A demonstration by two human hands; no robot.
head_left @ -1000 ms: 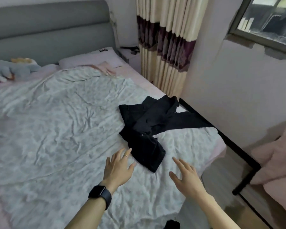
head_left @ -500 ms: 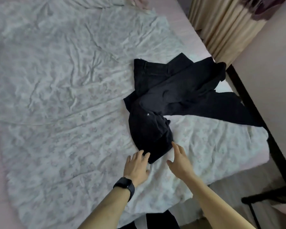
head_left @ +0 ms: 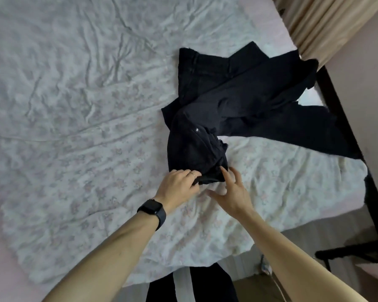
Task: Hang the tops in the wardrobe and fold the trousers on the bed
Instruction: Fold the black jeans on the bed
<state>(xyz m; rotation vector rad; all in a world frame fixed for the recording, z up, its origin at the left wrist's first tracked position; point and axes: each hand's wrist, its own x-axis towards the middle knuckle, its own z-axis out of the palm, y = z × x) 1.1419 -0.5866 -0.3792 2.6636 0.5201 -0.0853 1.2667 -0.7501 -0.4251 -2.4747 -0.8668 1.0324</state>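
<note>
The black trousers [head_left: 238,101] lie in a floppy heap on the right side of the bed [head_left: 74,105]. They look soft and light. The left hand [head_left: 179,186] grips their near edge, a good place to hold. The right hand [head_left: 231,192] is spread open just beside it. The sheet is wrinkly. A curtain [head_left: 314,22] hangs far right.

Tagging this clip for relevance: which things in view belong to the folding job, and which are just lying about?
Job: black trousers, gripped by the left hand; right hand, open at their edge; bed.
Not part of it: curtain; wristwatch.
</note>
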